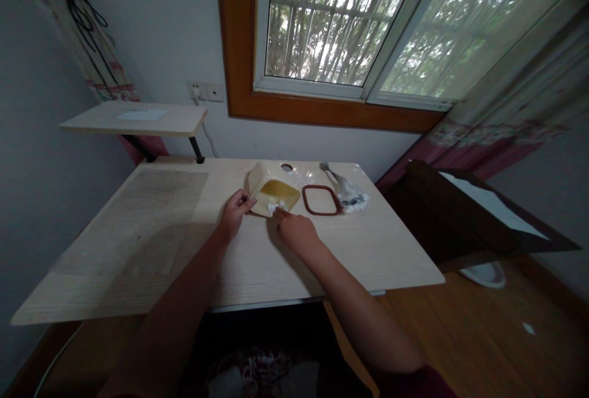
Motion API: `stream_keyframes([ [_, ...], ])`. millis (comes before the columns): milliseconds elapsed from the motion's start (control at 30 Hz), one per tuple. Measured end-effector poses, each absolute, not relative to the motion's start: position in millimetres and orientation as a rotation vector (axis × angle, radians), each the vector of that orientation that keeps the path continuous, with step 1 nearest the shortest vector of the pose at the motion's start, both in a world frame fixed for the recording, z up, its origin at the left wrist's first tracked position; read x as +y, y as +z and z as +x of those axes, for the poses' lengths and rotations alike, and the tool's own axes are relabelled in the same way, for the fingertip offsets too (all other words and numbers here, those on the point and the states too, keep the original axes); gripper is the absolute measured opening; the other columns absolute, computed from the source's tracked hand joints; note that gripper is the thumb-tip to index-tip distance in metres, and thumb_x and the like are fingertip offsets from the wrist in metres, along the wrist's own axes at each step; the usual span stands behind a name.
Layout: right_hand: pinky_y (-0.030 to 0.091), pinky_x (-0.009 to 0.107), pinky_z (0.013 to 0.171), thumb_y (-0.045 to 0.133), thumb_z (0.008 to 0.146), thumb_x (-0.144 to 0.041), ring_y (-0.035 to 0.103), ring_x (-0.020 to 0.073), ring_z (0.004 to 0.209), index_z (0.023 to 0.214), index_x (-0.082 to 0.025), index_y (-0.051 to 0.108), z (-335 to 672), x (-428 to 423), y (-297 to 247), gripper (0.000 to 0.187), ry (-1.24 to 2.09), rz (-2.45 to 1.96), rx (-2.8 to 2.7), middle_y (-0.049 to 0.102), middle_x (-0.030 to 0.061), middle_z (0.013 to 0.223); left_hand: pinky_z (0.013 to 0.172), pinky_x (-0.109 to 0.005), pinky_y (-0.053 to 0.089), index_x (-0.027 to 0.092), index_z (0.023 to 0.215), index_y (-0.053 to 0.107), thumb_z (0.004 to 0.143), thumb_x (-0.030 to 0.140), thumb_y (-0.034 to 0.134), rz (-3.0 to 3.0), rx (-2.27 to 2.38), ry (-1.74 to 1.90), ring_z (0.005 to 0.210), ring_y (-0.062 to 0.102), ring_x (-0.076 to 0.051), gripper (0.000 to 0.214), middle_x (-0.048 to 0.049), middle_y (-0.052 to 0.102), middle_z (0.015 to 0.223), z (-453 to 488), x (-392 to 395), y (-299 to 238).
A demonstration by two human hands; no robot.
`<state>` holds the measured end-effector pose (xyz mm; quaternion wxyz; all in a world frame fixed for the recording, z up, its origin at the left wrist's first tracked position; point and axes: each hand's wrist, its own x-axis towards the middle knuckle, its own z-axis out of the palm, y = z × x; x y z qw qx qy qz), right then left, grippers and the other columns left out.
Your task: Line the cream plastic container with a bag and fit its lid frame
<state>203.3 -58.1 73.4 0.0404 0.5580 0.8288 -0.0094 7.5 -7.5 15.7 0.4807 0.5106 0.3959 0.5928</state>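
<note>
A cream-coloured plastic container [269, 189] lies tipped toward me on the light wooden desk [175, 244]. My left hand [235, 209] grips its left edge with curled fingers. My right hand [294, 229] is closed on a small white wad, perhaps tissue [275, 206], pressed at the container's open front rim. A dark red rectangular seal ring [321, 200] lies flat on the desk just right of the container.
A crumpled clear plastic bag [347, 192] lies right of the ring. A raised shelf [133, 119] stands at the desk's back left. A dark wooden piece of furniture [460, 220] sits to the right. The window and the wall close the far side.
</note>
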Motion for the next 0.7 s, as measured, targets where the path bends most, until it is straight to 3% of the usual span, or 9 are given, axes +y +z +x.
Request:
stream_keyframes([
  [133, 0.057, 0.037, 0.083, 0.037, 0.102, -0.019, 0.071, 0.0249, 0.101, 0.149, -0.025, 0.046, 210, -53, 69, 0.048, 0.08, 1.696, 2.611, 0.046, 0.0118, 0.154, 0.055, -0.023, 0.038, 0.019, 0.074, 0.051, 0.075, 0.046, 0.074, 1.158, 0.976, 1.383, 0.059, 0.049, -0.011, 0.035, 0.0037, 0.052, 0.066, -1, 2, 32],
  [267, 0.056, 0.033, 0.085, 0.038, 0.105, -0.024, 0.07, 0.0234, 0.105, 0.142, -0.027, 0.055, 206, -44, 66, 0.041, 0.118, 1.688, 2.695, 0.058, 0.0071, 0.144, 0.056, -0.024, 0.042, 0.019, 0.075, 0.053, 0.073, 0.048, 0.076, 1.174, 1.033, 1.29, 0.062, 0.055, -0.013, 0.038, 0.0007, 0.058, 0.07, -11, 10, 57],
  [700, 0.053, 0.027, 0.083, 0.035, 0.108, -0.03, 0.07, 0.0195, 0.104, 0.143, -0.025, 0.055, 175, -27, 54, 0.04, 0.092, 1.728, 2.876, 0.064, 0.008, 0.137, 0.064, -0.025, 0.053, 0.02, 0.086, 0.051, 0.07, 0.046, 0.082, 1.256, 1.136, 1.408, 0.072, 0.06, -0.012, 0.043, 0.0019, 0.055, 0.083, -18, 31, 85],
])
